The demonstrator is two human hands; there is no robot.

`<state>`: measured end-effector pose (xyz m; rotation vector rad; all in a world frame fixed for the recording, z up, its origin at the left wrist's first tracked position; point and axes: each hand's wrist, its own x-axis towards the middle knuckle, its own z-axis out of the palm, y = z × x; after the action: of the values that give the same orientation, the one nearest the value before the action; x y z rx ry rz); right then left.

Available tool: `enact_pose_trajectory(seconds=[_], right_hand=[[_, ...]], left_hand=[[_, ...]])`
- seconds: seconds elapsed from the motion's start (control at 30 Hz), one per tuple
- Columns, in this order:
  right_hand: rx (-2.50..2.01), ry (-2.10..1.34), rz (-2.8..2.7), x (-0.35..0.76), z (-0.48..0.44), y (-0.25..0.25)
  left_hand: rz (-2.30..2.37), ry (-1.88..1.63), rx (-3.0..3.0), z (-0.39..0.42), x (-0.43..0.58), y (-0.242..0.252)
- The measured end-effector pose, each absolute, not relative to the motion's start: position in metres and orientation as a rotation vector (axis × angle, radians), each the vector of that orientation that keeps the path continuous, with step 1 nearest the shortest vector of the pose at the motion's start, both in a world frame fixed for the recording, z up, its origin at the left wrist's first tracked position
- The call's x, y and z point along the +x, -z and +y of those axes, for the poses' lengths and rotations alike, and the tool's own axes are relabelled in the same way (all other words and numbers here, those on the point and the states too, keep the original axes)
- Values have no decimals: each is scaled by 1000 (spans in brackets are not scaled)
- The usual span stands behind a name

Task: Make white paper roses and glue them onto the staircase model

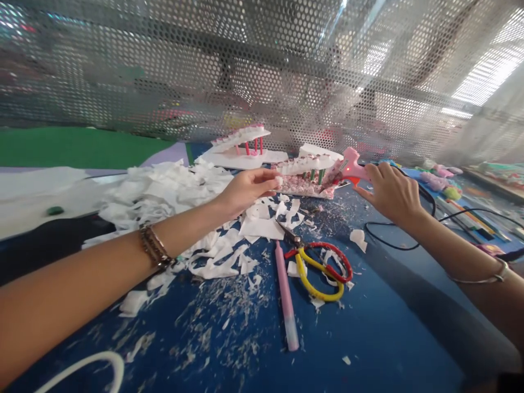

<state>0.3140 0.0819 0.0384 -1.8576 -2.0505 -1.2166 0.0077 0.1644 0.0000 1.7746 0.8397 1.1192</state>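
My left hand (251,190) pinches a small white piece (279,181) at the left edge of a paper model (305,164), which has a sloped white top on green posts over a pink-covered base. My right hand (393,191) is wrapped round a pink glue gun (352,168) with a small red light; its nozzle points left at the model's right end. Below the hands lie scissors (321,270) with red and yellow handles and a pink pen (285,300).
A second model (248,144) with pink posts stands behind. White paper strips (159,188) are heaped at the left, with scraps over the blue table (335,355). A black cable (388,243) loops at the right. Perforated metal sheeting (245,65) rises behind.
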Motion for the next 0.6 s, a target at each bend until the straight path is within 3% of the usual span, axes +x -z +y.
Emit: enact_pose_trajectory(seconds=[0.27, 0.6], right_hand=[[-1916, 1268, -2111, 310, 90, -35], [-1944, 1216, -2102, 307, 89, -35]], left_hand=[[875, -1078, 1410, 152, 10, -7], [864, -1066, 1357, 145, 16, -12]])
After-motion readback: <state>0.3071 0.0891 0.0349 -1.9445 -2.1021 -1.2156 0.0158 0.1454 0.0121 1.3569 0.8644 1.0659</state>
